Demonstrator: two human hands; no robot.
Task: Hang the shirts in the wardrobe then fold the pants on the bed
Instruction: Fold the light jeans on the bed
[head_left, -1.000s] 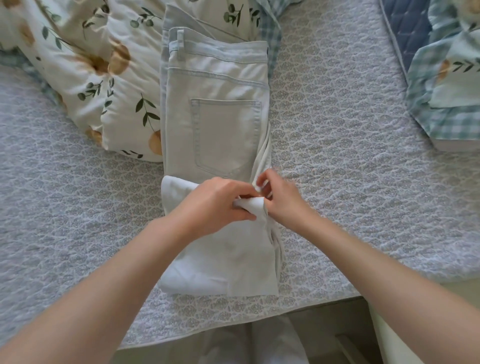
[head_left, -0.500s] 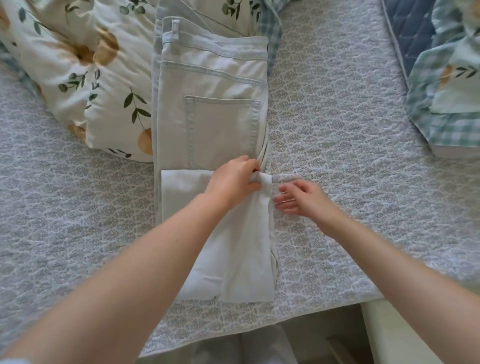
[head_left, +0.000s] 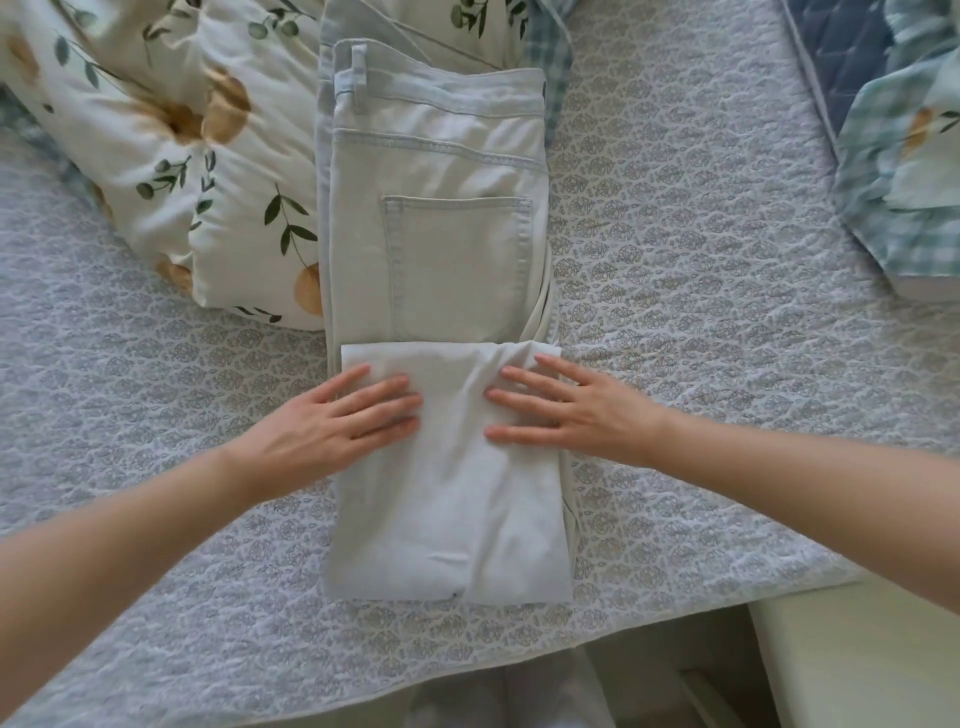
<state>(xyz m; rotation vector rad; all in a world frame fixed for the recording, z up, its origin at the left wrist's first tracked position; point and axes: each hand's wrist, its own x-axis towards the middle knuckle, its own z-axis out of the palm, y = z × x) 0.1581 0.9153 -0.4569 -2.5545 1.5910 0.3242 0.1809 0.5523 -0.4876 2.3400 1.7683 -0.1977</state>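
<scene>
Pale denim pants lie lengthwise on the bed, legs folded up to just below the pocket; the left hand and right hand rest flat, fingers straight, on that flap; smoothing outward should clear its crease before folding again.

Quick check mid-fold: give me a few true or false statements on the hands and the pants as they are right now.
1. Both the left hand and the right hand lie flat on the folded-over leg part of the pants. True.
2. The fold covers the back pocket. False: the pocket shows, just beyond the fold's edge.
3. The left hand pinches the hem. False: its fingers are straight, resting on the cloth.
4. The floral duvet lies against the pants' left side. True.
</scene>
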